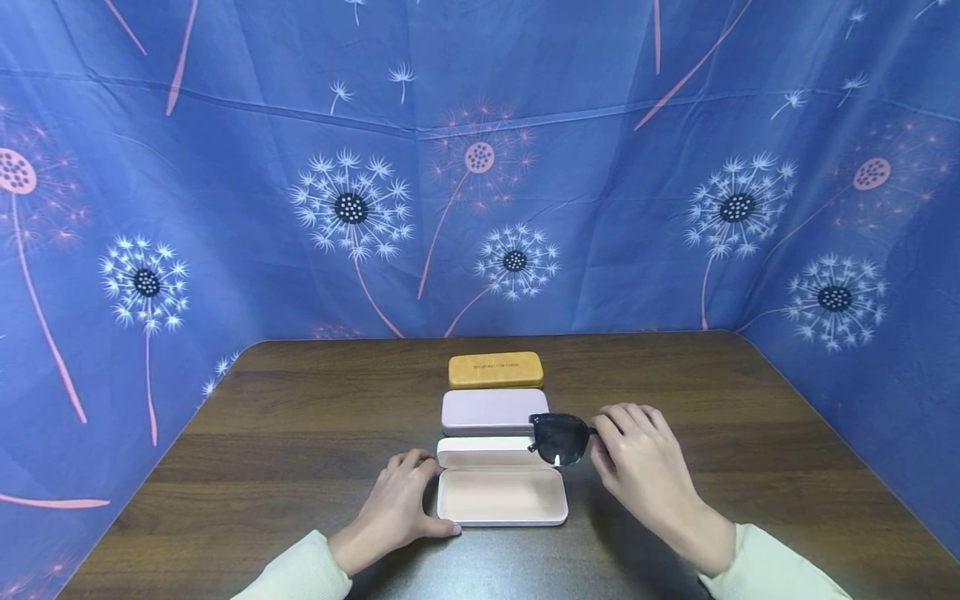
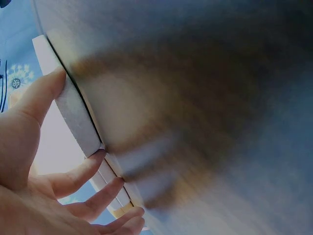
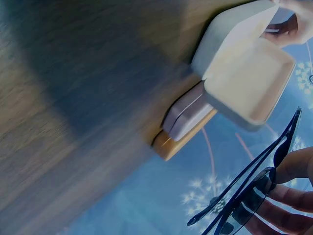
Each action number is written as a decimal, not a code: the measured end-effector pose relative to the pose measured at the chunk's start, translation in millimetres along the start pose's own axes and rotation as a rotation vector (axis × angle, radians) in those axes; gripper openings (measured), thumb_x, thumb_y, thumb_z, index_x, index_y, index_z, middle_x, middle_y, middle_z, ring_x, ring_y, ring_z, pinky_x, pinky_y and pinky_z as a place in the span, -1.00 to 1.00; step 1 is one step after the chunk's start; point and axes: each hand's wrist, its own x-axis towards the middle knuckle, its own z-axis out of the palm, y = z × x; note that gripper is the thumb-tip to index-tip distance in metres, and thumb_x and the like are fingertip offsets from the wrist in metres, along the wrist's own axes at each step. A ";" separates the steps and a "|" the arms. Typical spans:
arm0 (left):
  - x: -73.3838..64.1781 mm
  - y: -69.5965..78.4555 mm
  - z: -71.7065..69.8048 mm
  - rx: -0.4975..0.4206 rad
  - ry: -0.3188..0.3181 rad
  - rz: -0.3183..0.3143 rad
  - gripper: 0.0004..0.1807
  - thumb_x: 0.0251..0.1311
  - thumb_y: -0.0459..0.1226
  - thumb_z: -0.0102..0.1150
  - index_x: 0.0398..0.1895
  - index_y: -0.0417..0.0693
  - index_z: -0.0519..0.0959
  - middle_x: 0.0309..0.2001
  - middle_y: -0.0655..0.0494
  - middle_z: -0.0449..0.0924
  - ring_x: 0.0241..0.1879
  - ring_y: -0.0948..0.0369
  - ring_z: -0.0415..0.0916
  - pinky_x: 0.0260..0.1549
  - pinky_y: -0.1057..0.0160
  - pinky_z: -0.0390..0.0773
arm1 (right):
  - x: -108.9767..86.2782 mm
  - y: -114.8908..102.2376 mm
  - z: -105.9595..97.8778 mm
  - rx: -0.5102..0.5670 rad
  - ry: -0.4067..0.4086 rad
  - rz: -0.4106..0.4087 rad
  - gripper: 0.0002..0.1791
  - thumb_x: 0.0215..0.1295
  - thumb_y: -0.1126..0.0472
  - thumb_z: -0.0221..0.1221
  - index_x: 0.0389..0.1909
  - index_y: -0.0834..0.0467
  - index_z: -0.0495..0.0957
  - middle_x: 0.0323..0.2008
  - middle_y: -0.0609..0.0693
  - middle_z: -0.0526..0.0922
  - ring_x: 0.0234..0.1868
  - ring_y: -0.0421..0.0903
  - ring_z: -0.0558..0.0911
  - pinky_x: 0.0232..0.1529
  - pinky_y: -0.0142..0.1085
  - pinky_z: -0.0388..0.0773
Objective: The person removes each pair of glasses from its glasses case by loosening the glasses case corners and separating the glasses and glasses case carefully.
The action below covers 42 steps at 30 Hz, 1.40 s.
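A white glasses case lies on the table with its lid raised and its pale lining showing. My left hand holds it at the left end, thumb at the front corner and fingers by the hinge side; the left wrist view shows the thumb against the case wall. Dark sunglasses are raised over the case's right end, pinched at one side by my right hand. The right wrist view shows the sunglasses' dark lens and slim temples beside the fingers.
Behind the white case, a shut lilac glasses case and then a shut mustard-yellow one stand in a row. The brown wooden table ends at a blue dandelion-print cloth at the back and sides.
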 end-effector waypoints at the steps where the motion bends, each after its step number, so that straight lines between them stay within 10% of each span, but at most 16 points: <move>1: 0.1 -0.1 0.0 -0.002 -0.003 -0.003 -0.22 -0.55 0.14 0.47 -0.16 -0.11 0.56 -0.05 -0.11 0.48 -0.03 -0.18 0.40 -0.13 -0.16 0.43 | -0.3 2.3 0.3 0.000 0.001 0.004 -0.81 -0.01 0.25 -0.03 -0.47 0.23 0.53 -0.45 0.04 0.59 -0.35 0.03 0.55 -0.24 -0.08 0.41; 42: -0.1 -1.6 0.1 0.003 0.017 0.010 -0.24 -0.55 0.14 0.47 -0.18 -0.09 0.55 -0.07 -0.08 0.49 -0.04 -0.15 0.41 -0.14 -0.14 0.44 | -43.3 92.5 28.4 -0.142 -0.176 0.176 -0.84 -0.19 0.34 0.23 -0.49 0.29 0.51 -0.47 0.14 0.56 -0.32 0.15 0.53 -0.21 0.10 0.37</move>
